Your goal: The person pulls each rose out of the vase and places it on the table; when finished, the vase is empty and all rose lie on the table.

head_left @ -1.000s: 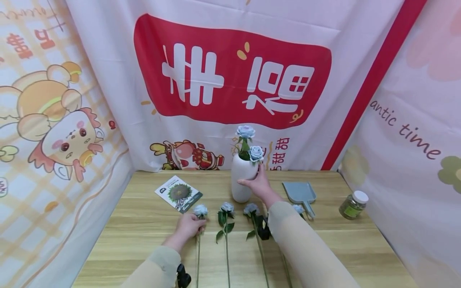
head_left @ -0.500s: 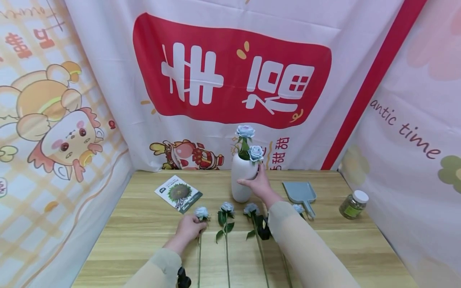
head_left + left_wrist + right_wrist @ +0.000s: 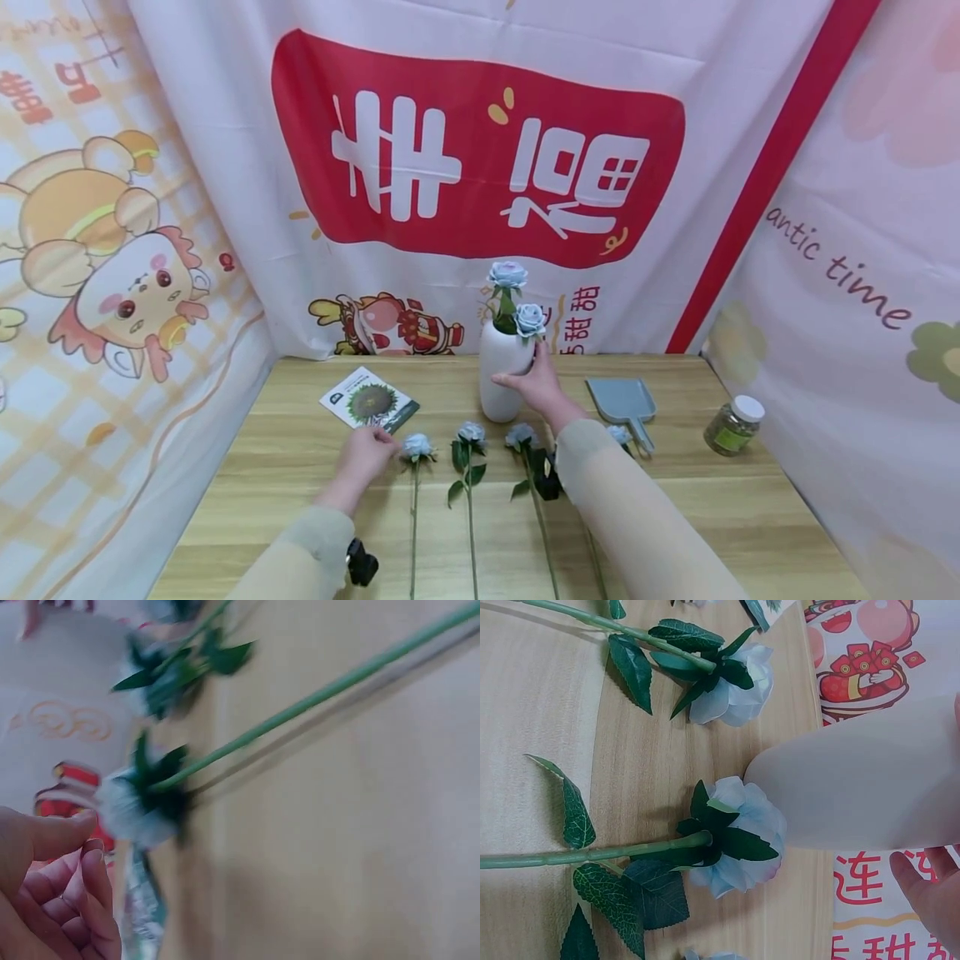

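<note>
A tall white vase [image 3: 498, 379] stands at the back of the table with two pale blue roses [image 3: 517, 296] in its mouth. My right hand [image 3: 538, 379] grips the vase from its right side; part of that hand also appears in the right wrist view. Several more pale blue roses lie in a row, stems toward me. The leftmost rose [image 3: 415, 467] is beside my left hand [image 3: 363, 458], whose fingers are loosely curled. In the left wrist view, thumb and fingertips hold nothing visible, close to that rose's bloom [image 3: 146, 802].
A seed packet [image 3: 370, 398] with a sunflower picture lies just behind my left hand. To the right are a grey-blue dustpan [image 3: 621, 402] and a white-lidded jar [image 3: 735, 425]. Printed cloth [image 3: 480, 167] hangs behind the table.
My left hand has let go of the leftmost rose and moved a little left. That rose lies nearly where it was. My right hand stays on the vase.
</note>
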{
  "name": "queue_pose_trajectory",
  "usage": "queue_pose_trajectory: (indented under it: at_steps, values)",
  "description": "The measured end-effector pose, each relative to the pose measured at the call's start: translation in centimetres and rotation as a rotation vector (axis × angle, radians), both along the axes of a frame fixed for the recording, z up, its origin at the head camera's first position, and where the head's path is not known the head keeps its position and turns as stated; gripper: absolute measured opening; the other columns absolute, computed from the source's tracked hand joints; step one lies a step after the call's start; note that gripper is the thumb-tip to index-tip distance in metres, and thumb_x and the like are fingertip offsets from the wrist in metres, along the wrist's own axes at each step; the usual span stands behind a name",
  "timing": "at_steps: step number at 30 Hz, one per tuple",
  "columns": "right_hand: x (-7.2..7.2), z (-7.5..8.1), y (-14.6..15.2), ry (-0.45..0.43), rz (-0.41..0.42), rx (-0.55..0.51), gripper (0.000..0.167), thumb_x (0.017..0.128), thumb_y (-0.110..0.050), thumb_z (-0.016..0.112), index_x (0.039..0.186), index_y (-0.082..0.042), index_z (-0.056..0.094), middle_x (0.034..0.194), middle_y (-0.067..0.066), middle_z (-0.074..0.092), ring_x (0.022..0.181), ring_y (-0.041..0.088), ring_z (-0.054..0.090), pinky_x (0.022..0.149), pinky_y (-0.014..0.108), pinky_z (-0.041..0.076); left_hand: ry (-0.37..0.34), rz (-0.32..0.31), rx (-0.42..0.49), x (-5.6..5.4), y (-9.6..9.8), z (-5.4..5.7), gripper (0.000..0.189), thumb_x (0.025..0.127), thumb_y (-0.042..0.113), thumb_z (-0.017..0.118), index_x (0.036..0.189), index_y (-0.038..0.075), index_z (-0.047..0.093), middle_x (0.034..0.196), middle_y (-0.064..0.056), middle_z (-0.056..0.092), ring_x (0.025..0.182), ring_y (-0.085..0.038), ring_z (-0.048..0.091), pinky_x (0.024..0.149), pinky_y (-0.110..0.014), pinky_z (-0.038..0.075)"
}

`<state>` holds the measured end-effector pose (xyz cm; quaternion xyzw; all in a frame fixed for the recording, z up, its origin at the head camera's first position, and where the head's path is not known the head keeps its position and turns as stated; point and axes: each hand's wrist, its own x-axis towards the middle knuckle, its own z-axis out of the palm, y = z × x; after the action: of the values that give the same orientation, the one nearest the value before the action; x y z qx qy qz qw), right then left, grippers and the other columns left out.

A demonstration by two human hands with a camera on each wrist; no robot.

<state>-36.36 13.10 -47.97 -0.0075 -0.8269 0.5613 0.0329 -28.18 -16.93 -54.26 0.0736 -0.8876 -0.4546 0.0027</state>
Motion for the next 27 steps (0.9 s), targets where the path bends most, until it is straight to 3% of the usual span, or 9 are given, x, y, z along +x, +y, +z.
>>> queue_pose_trajectory:
  at_steps: [4, 8, 13, 16, 20, 27]
  values:
    - [-0.1, -0.1, -0.1, -0.003, -0.011, 0.002, 0.101, 0.071, -0.023, 0.091, 0.148, -0.017, 0.026, 0.143, 0.011, 0.041, 0.13, 0.033, 0.045, 0.108, 0.051, 0.036, 0.035, 0.01, -0.042, -2.0, -0.5, 2.7, 0.01, 0.086, 0.013, 0.074, 0.087, 0.004, 0.071, 0.087, -0.009, 0.067, 0.081, -0.026, 0.06, 0.07, -0.039, 0.05]
    - [-0.2, -0.2, -0.1, -0.001, -0.004, -0.001, 0.104, 0.071, -0.023, 0.091, 0.15, -0.018, 0.024, 0.145, 0.012, 0.04, 0.131, 0.034, 0.044, 0.108, 0.052, 0.036, 0.065, -0.027, -0.061, -4.4, 0.3, 6.4, 0.016, 0.091, 0.017, 0.07, 0.101, 0.005, 0.074, 0.104, -0.011, 0.07, 0.096, -0.029, 0.063, 0.083, -0.044, 0.051]
    - [-0.2, -0.2, -0.1, 0.005, -0.013, -0.003, 0.107, 0.07, -0.024, 0.092, 0.152, -0.02, 0.023, 0.146, 0.01, 0.039, 0.131, 0.033, 0.044, 0.108, 0.052, 0.036, 0.128, -0.098, -0.063, -7.7, 3.0, 11.7, 0.021, 0.092, 0.022, 0.071, 0.105, 0.006, 0.075, 0.112, -0.012, 0.069, 0.099, -0.03, 0.062, 0.083, -0.043, 0.052]
    - [-0.2, -0.2, 0.0, 0.011, -0.01, -0.002, 0.106, 0.07, -0.022, 0.092, 0.151, -0.02, 0.023, 0.145, 0.01, 0.04, 0.131, 0.033, 0.044, 0.108, 0.052, 0.037, 0.166, -0.131, -0.026, -9.4, 5.2, 14.0, 0.021, 0.092, 0.023, 0.071, 0.106, 0.007, 0.076, 0.112, -0.011, 0.069, 0.102, -0.028, 0.062, 0.085, -0.041, 0.051]
    - [-0.2, -0.1, 0.1, 0.023, -0.002, -0.001, 0.105, 0.069, -0.021, 0.092, 0.15, -0.019, 0.025, 0.144, 0.01, 0.04, 0.13, 0.032, 0.045, 0.108, 0.05, 0.036, 0.175, -0.208, 0.061, -10.9, 8.5, 15.4, 0.026, 0.097, 0.02, 0.066, 0.118, 0.007, 0.073, 0.119, -0.01, 0.068, 0.11, -0.026, 0.06, 0.091, -0.04, 0.05]
    - [-0.3, -0.2, 0.1, 0.044, 0.008, -0.004, 0.101, 0.069, -0.02, 0.092, 0.148, -0.016, 0.027, 0.143, 0.01, 0.04, 0.129, 0.031, 0.045, 0.109, 0.049, 0.036, 0.127, -0.321, 0.247, -11.4, 13.7, 16.6, 0.039, 0.102, 0.023, 0.057, 0.138, 0.011, 0.058, 0.134, -0.011, 0.059, 0.123, -0.027, 0.052, 0.103, -0.045, 0.044]
